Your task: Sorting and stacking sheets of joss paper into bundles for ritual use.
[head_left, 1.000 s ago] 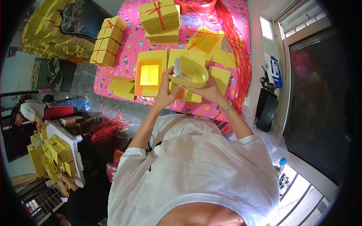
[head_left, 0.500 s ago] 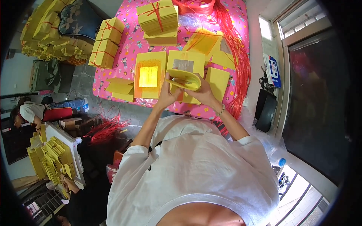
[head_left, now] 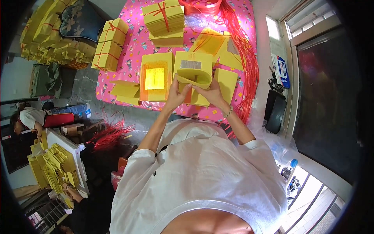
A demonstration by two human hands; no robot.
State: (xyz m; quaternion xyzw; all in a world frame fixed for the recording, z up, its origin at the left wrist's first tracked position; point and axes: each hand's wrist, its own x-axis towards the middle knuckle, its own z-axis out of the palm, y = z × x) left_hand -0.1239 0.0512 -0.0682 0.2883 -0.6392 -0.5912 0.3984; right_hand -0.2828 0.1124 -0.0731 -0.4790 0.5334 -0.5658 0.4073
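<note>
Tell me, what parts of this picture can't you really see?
- Head view: the fingertips of both hands, left hand and right hand, hidden behind the bent yellow paper stack.
- The pink cloth under the paper piles.
- The co-worker at the left rim, too small and bent.

I count two hands of mine, my left hand [head_left: 176,96] and my right hand [head_left: 212,93], both gripping one curled yellow paper sheaf [head_left: 194,77]. Beyond my fingers lies one tied yellow bundle [head_left: 163,16] with red string crossed over it; far to their left stand two more tied bundles [head_left: 111,43], stacked. Just left of my fingers sits one yellow sheet with a gold square [head_left: 155,78]. One other person [head_left: 29,119] crouches far left.
</note>
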